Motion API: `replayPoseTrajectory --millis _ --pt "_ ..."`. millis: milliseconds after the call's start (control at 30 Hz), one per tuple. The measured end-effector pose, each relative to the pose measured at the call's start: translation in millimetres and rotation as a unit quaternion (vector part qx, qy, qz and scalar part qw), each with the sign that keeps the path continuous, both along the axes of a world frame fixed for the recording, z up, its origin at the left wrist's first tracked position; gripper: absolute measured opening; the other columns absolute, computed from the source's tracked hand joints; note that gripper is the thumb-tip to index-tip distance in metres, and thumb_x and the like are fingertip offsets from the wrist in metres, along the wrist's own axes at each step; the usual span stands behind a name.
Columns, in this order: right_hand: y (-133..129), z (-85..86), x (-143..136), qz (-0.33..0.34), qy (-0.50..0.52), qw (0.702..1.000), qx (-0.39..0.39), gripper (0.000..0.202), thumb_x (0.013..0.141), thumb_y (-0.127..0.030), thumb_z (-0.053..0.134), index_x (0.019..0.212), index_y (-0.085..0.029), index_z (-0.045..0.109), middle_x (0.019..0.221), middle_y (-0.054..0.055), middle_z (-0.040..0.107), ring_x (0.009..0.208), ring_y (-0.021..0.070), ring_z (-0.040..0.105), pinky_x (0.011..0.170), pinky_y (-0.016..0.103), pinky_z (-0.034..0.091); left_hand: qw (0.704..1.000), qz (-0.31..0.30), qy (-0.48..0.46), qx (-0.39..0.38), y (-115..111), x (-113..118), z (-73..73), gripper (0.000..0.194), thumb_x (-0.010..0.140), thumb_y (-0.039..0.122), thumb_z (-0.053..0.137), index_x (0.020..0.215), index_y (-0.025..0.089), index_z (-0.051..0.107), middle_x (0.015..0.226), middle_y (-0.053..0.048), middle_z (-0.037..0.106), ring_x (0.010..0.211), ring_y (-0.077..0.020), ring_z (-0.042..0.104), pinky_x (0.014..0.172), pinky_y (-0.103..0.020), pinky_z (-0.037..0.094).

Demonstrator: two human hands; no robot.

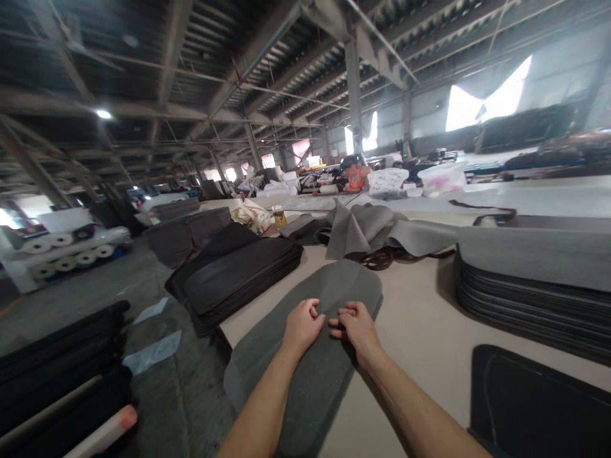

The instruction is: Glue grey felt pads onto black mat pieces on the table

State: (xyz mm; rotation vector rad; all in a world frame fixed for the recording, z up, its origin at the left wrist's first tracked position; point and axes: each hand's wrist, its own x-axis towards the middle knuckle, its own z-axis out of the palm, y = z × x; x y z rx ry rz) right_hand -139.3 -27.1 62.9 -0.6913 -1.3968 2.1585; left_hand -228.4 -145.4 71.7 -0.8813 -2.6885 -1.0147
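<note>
A long grey sheet piece with rounded ends (317, 388) lies on the beige table, its lower left part reaching past the table edge. Over its middle, my left hand (303, 327) is loosely curled, with a gap between thumb and fingers and nothing visible in it. Close beside it, my right hand (357, 327) has its fingers bent and apart, pointing left. The two hands nearly meet. Whether the fingertips press on the sheet, I cannot tell.
Stacked dark sheets (243, 273) lie to the left, a tall stack of grey-topped sheets (534, 273) to the right. Crumpled grey material (367, 229) is behind. A black panel (539, 401) lies near right. Dark rolls (62, 362) stand left of the table. A person (356, 175) is farther back.
</note>
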Motion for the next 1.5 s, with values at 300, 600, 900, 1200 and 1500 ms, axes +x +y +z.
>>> replayPoseTrajectory --millis 300,600,900,1200,1500 --pt "-1.3 -3.5 -0.6 -0.003 0.004 1.000 0.012 0.039 0.066 -0.015 0.055 0.104 -0.020 0.047 0.095 0.004 0.058 0.072 0.0210 0.071 0.047 0.029 0.059 0.998 -0.047 0.002 0.037 -3.5 1.2 1.7 0.004 0.076 0.021 0.066 0.073 0.021 0.068 0.064 0.004 0.057 0.062 -0.0138 0.055 0.062 -0.027 0.039" --pt "-1.5 -3.6 0.6 -0.017 0.007 1.000 0.025 0.039 0.067 -0.019 0.057 0.103 -0.021 0.044 0.080 -0.003 0.056 0.068 0.0196 0.070 0.049 0.027 0.059 0.982 -0.141 0.077 0.096 -7.1 12.3 5.4 0.009 0.080 0.014 0.063 0.077 0.022 0.061 0.105 -0.004 0.068 0.106 -0.0200 0.060 0.098 -0.035 0.044" --pt "-2.3 1.3 4.0 -0.037 0.002 0.999 0.036 0.044 0.066 -0.022 0.055 0.108 -0.020 0.043 0.072 -0.005 0.058 0.051 0.0147 0.062 0.043 0.024 0.053 0.992 -0.103 0.063 0.049 -4.5 19.6 1.8 0.022 0.077 0.017 0.064 0.098 0.023 0.063 0.089 0.000 0.066 0.085 -0.0166 0.062 0.082 -0.028 0.048" --pt "-2.7 -2.8 2.7 -0.048 -0.003 0.997 0.063 0.046 0.066 -0.029 0.058 0.110 -0.018 0.047 0.054 -0.008 0.056 0.039 0.0148 0.052 0.035 0.022 0.039 0.996 -0.040 0.073 0.028 -1.5 18.2 4.2 0.015 0.073 0.020 0.063 0.063 0.022 0.050 0.072 0.001 0.055 0.070 -0.0162 0.055 0.070 -0.029 0.043" --pt "8.9 1.1 9.9 -0.154 0.056 0.981 0.103 0.048 0.063 -0.038 0.066 0.106 -0.023 0.050 0.096 0.002 0.064 0.071 0.0156 0.062 0.062 0.025 0.050 0.969 0.016 0.157 0.191 -16.1 19.6 11.7 0.015 0.088 0.027 0.055 0.075 0.023 0.050 0.103 -0.007 0.067 0.099 -0.0199 0.062 0.091 -0.034 0.049"
